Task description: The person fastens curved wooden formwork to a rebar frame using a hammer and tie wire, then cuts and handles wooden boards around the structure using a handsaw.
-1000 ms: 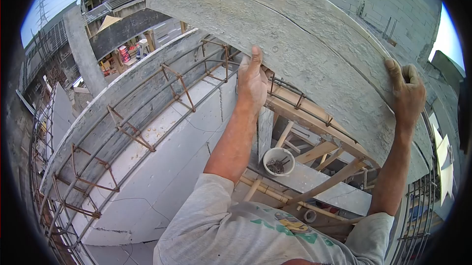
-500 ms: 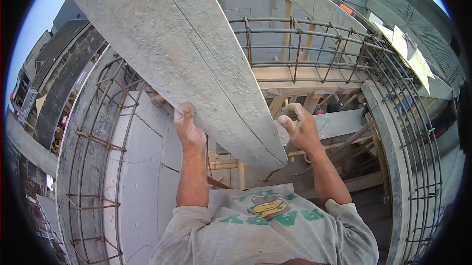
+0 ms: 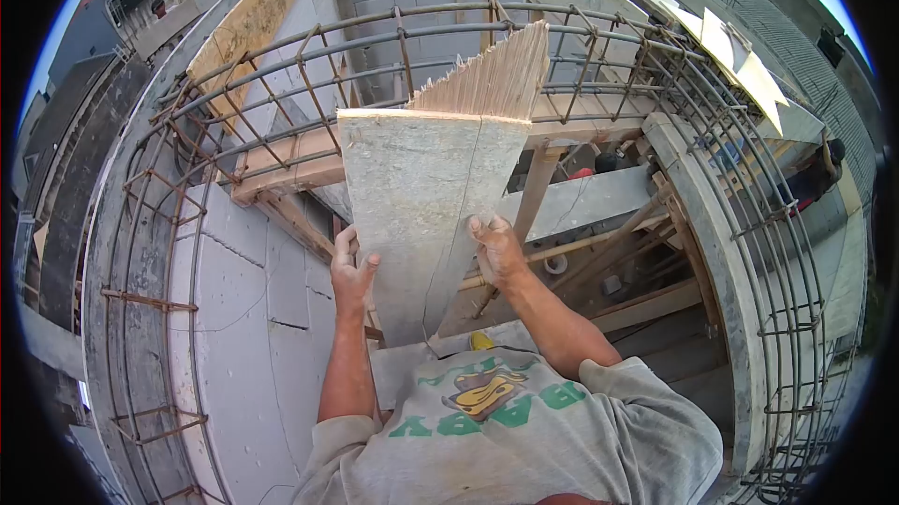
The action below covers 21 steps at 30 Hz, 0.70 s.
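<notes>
A grey, cement-stained plywood board (image 3: pixel 421 191) stands tilted in front of me, with a dark line running down its face. Behind its top edge rises a pale, jagged fan of splintered wood (image 3: pixel 496 79). My left hand (image 3: pixel 350 273) is at the board's left edge, fingers curled around the side and thumb toward the face. At the right edge, my right hand (image 3: pixel 498 250) has its bent fingers and thumb closed on the board. The board's lower end reaches down near my shirt, above a yellow shoe tip (image 3: pixel 481 341).
Tied rebar cages (image 3: pixel 403 34) curve across the front and down both sides. A light block wall (image 3: pixel 234 289) lies at left. Timber props and bamboo poles (image 3: pixel 543 177) stand below in the opening. Pale sheet pieces (image 3: pixel 726 51) lie at the far right.
The board's upper part has moved away from me, bringing its top edge and the splintered wood into view. My right hand has moved left and my left hand slightly lower, both along with the board.
</notes>
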Tool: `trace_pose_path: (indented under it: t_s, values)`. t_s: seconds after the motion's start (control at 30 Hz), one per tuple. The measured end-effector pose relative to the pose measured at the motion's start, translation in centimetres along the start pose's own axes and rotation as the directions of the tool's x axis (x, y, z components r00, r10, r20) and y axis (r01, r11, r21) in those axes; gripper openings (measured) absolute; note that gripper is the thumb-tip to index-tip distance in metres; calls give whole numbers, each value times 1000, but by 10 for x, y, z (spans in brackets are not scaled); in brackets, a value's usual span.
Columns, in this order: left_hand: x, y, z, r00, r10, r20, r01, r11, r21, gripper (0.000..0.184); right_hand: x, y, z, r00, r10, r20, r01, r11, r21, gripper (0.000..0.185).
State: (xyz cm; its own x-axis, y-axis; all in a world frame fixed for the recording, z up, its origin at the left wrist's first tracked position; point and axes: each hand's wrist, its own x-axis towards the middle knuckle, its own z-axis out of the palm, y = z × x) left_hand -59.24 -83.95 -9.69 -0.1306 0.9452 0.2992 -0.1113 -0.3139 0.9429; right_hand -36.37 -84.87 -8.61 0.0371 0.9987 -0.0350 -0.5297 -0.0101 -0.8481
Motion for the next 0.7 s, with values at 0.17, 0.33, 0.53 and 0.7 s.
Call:
trace_pose_path:
  t_s: [0.17, 0.33, 0.53, 0.7]
  values:
    - [23, 15, -24, 985, -134, 107, 120, 984, 133, 70, -16, 68, -16, 975, 205, 86, -191, 971, -146, 60]
    - [-10, -24, -14, 944, -271, 191, 265, 963, 55, 78, -11, 63, -66, 951, 308, 7, -164, 524, -836, 58]
    - [-36, -75, -13, 889, -354, 289, 358, 933, 41, 70, -2, -44, -94, 876, 473, 99, 134, -41, -990, 44]
    - [-26, -82, 4, 880, -370, 300, 384, 923, 13, 69, 17, -239, -42, 945, -287, 160, 253, 322, -912, 29]
